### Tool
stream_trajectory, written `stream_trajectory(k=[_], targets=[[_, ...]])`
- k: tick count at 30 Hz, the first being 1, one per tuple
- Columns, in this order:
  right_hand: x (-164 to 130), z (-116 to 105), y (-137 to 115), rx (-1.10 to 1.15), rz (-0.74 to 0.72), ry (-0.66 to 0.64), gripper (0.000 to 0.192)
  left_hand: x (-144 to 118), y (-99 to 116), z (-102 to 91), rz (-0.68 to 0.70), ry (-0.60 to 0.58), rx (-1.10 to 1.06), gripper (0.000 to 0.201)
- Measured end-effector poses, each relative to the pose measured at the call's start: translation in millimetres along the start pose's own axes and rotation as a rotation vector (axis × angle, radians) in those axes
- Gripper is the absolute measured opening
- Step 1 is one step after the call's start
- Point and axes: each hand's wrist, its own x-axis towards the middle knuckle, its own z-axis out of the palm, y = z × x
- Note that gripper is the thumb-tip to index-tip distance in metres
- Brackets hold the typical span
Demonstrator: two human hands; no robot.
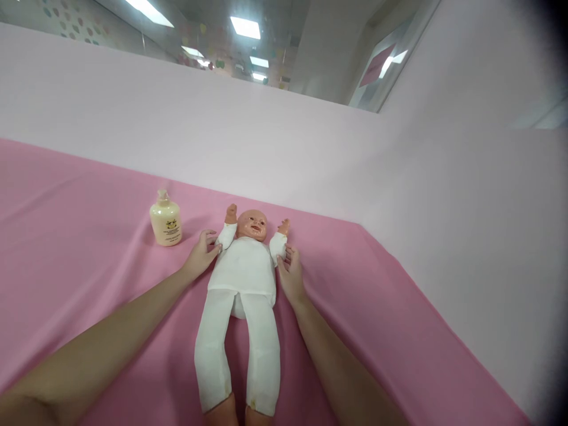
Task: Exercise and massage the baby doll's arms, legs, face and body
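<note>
On creased pink cloth (89,236) beneath a white wall (222,142), bare left hand (201,255) and right hand (291,276) grasp a white-clad plastic doll (244,266).

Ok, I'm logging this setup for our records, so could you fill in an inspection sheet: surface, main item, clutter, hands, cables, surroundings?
Surface: pink cloth, with soft folds, mostly at the left.
Main item: baby doll on its back, arms raised beside its head; white top and trousers, with brownish marks near the leg ends.
Clutter: cream pump bottle standing left of the doll, untouched.
Hands: left hand and right hand, one at each doll arm; whether the fingers grip or merely touch is unclear.
Cables: nothing seen.
Surroundings: white wall behind and to the right; glassy panel above, showing ceiling lights.
</note>
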Motion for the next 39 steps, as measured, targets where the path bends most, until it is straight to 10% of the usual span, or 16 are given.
stream_trajectory(k=[39], targets=[[6,-3,14,-0.111,0.073,-0.064,0.038,10,-16,-3.3,0.109,-0.026,0.471,0.043]])
